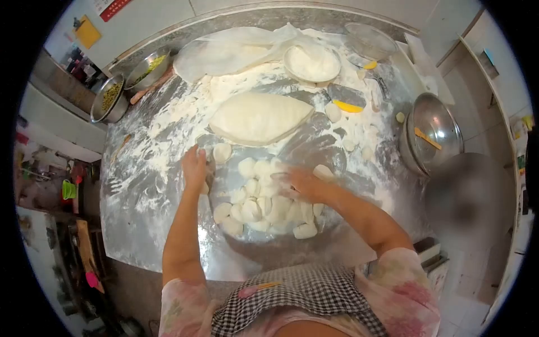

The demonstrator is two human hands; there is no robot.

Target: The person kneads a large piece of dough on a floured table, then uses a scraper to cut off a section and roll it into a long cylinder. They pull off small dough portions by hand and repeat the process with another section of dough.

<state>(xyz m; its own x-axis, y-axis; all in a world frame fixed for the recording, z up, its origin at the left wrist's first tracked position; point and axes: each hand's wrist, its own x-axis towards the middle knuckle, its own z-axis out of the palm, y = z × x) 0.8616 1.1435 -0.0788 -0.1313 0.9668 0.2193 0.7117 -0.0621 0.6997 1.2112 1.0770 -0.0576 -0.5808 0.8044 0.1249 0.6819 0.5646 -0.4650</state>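
At the dough pile (251, 210), far-right side, the right hand (298, 183) was placed, nearer than the left hand (194, 167); neither grip could be told.

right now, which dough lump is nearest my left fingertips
The round one just right of those fingertips, apart from the pile; the other lumps lie farther.

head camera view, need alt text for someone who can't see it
A person's blurred right hand is over part of a cluster of small white dough pieces on a flour-dusted metal table, with the left hand to the cluster's left. A large, smooth dough mass lies beyond them, and metal bowls stand to both sides.
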